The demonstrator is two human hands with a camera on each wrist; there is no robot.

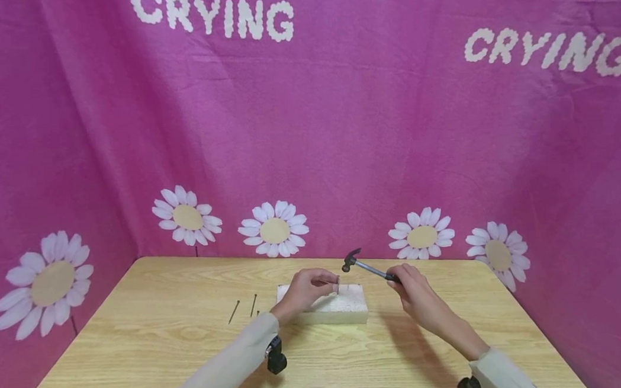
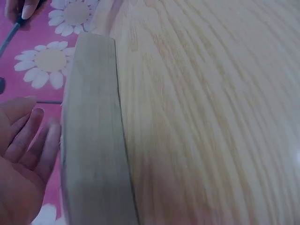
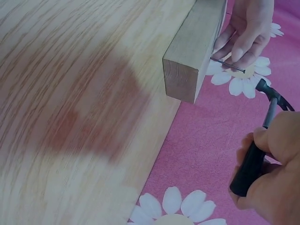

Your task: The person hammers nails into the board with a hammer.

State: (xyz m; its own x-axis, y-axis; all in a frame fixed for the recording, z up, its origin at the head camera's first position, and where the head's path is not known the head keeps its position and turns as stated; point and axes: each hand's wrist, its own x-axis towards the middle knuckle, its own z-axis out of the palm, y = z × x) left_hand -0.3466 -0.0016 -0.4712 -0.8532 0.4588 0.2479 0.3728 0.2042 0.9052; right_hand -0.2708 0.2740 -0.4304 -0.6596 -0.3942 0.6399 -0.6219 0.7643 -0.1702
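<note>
My left hand (image 1: pixel 310 288) is over the pale wooden block (image 1: pixel 344 315), thumb and fingertips pinching a nail (image 3: pixel 229 65) that stands on its top. In the left wrist view the nail (image 2: pixel 50 102) shows between thumb tip and block, its head hidden. My right hand (image 1: pixel 417 297) grips the dark handle of a small claw hammer (image 1: pixel 367 267), to the right of the block. The hammer's head (image 3: pixel 263 86) is raised, apart from the nail and close to its head end in the right wrist view.
Loose nails (image 1: pixel 234 312) lie on the wood-grain table (image 1: pixel 111 342) left of the block. A pink cloth (image 1: pixel 338 127) with daisies and white lettering hangs behind the table and along its sides. Wrist cameras (image 1: pixel 275 356) are strapped at both sleeves.
</note>
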